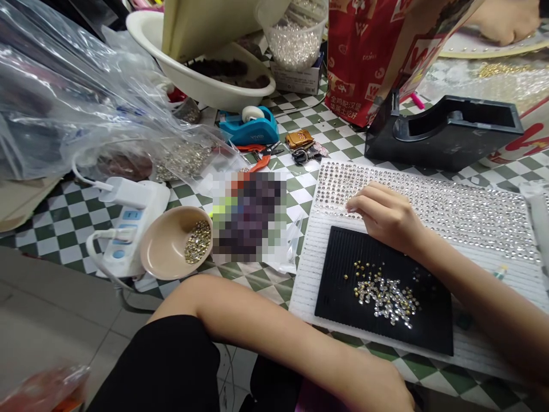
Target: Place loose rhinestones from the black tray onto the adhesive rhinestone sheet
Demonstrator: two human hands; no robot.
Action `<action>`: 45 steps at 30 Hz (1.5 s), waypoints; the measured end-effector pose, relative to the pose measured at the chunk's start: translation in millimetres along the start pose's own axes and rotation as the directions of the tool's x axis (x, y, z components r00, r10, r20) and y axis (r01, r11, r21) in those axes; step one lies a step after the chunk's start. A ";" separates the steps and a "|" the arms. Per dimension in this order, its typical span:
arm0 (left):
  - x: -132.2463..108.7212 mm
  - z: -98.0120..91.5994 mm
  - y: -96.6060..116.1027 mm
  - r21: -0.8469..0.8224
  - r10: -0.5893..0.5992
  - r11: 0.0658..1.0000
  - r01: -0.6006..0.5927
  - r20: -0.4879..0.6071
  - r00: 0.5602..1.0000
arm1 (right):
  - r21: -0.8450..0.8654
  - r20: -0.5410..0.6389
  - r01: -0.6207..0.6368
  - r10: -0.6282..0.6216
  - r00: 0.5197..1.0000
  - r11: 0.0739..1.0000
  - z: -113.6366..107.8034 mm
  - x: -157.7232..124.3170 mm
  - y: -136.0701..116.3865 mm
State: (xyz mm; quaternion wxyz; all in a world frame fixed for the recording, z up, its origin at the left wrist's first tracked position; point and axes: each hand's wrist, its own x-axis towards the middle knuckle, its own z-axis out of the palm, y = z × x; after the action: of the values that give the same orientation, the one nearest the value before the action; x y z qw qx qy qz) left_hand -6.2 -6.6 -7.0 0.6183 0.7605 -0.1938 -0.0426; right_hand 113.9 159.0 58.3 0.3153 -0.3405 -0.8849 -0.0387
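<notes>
My right hand (pixel 386 214) rests over a white ridged board (pixel 306 257), its fingers bent and pressed together at the rows of rhinestones (pixel 429 200). Whatever the fingertips pinch, if anything, is too small to make out. Below that hand lies a black ridged tray (pixel 338 303) with loose clear and gold rhinestones (pixel 392 300) scattered on it. My left hand (pixel 388 386) is low at the bottom edge, beneath the board's front side. Its fingers are hidden from view.
A beige bowl (pixel 160 246) of rhinestones stands by a white power strip (pixel 146 212). Behind are a blue tape dispenser (pixel 257 129), orange-handled snips (pixel 261 163), a black tape dispenser (pixel 463 134) and a red paper bag (pixel 355 63). Another person's hand (pixel 506 23) is at the far right.
</notes>
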 end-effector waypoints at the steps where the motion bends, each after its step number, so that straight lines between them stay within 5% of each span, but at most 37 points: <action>1: 0.1 0.2 0.4 0.008 -0.003 1.000 0.003 -0.004 1.000 | -0.003 -0.002 -0.001 0.001 1.000 1.000 0.2 0.1 0.1; 24: -1.8 -0.1 0.2 -0.032 0.014 0.999 -0.014 -0.009 1.000 | -0.026 -0.014 -0.021 0.021 1.000 0.999 -7.2 -5.9 2.1; 41: -0.7 6.8 -4.2 0.020 0.090 0.996 -0.089 -0.133 0.987 | 0.006 0.002 -0.069 0.069 0.998 0.998 -8.2 -6.6 2.9; 45: -0.3 5.1 -3.6 0.040 0.072 0.997 -0.069 -0.077 0.994 | 0.027 -0.034 -0.078 0.079 0.996 0.997 -10.6 -8.1 3.8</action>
State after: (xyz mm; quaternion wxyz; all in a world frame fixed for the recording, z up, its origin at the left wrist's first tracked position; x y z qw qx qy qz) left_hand -7.2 -10.6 -11.6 0.6122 0.7657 -0.1969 0.0127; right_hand 126.5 154.2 61.4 0.3362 -0.3702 -0.8657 -0.0208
